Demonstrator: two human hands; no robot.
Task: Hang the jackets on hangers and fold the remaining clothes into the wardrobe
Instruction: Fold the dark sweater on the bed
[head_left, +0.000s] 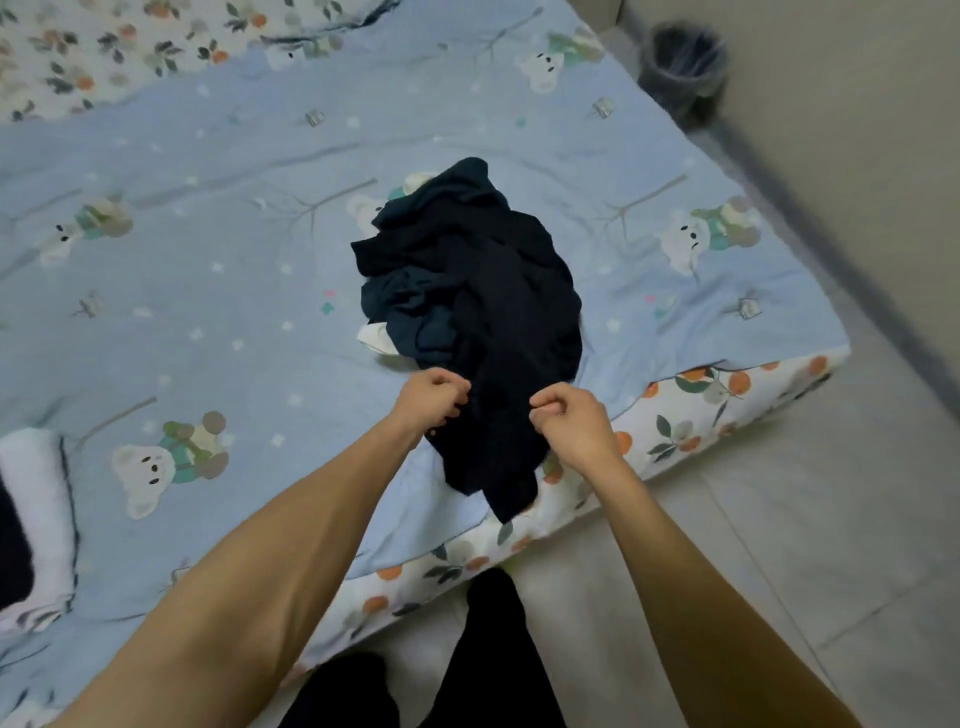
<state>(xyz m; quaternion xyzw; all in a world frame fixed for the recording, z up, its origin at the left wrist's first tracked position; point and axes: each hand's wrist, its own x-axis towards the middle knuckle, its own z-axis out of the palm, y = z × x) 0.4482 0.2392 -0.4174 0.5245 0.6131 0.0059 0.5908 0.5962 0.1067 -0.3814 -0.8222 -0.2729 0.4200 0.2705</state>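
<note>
Both my arms are out in front, forearms converging toward the near edge of the bed (727, 395). Left hand (431, 402) and right hand (571, 428) are level with each other, knuckles up, wrists roughly straight.

Grip: both hands clamped on the same dark garment (493, 415). Left fingers curled, pinching its left edge. Right thumb and fingers pinched on its right edge. Cloth spans the gap between the two hands; the lower end hangs past the bed edge, in front of the floral sheet (691, 415).

The garment's far part runs back into the clothes pile (467, 270), which sits on the bed just beyond my hands, near the bed's right side. Pile is dark navy and black, crumpled, with a bit of white cloth (375, 338) poking out at its left side. Can't tell where one piece ends and the next starts.

On the bed's left edge of view: folded white cloth (31, 509) with something dark beside it.

Bin (683, 67) on the floor past the bed's far right corner, against the wall.

My legs, in dark trousers (493, 649), stand at the bed's near edge.
</note>
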